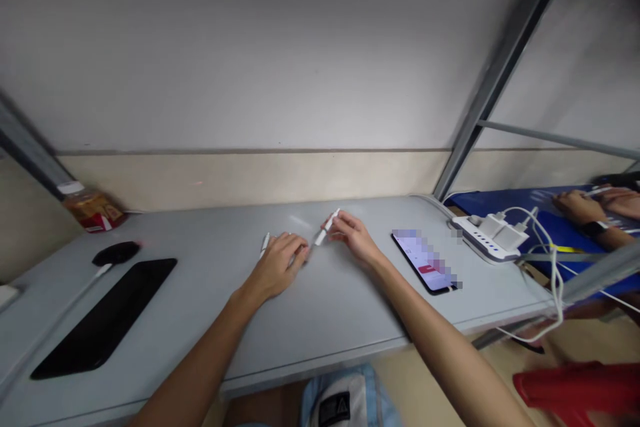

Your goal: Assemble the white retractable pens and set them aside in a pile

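Observation:
Both my hands rest near the middle of a grey table. My left hand is curled, fingers closed around a thin white stick-like item whose tip shows past my knuckles. My right hand pinches another small white stick-like piece between thumb and fingertips, tilted up to the right. The two pieces almost meet between my hands. What exactly they are is too small to tell.
A phone with a lit screen lies right of my right hand. A white power strip with chargers and cables sits at the right edge. A black pad, a black mouse and a snack packet lie left. Another person's hands work at the far right.

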